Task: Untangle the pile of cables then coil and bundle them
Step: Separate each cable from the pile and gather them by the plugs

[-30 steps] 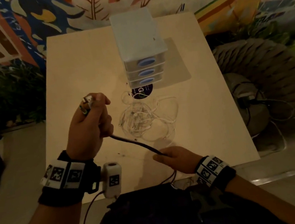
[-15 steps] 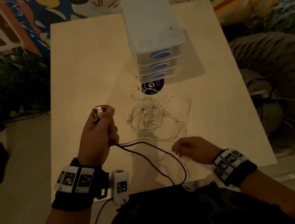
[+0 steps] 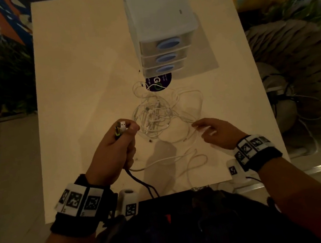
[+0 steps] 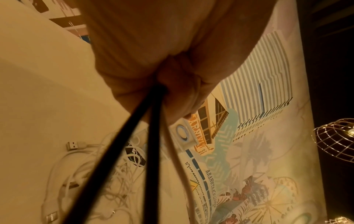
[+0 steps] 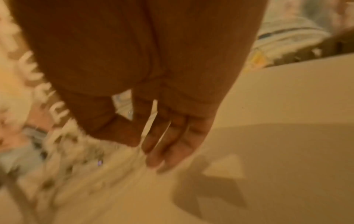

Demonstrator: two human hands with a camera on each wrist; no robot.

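Your left hand (image 3: 117, 152) grips the black cable (image 3: 140, 182) near the table's (image 3: 75, 81) front edge; your right hand (image 3: 220, 132), fingers relaxed, reaches the white cable tangle (image 3: 161, 115).

A dim lounge or café-like interior is suggested by a painted wall mural (image 4: 249, 136), a pale table (image 3: 82, 74) and wire-globe lamps (image 4: 337, 139).

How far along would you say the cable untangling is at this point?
Early stage. Done: the black cable looks pulled free of the pile, its plugs sticking out of the left hand, which also grips a white lead. In hand: the right hand reaches open-fingered toward the white tangle. Left: that tangle is still knotted on the table, and nothing is bundled.
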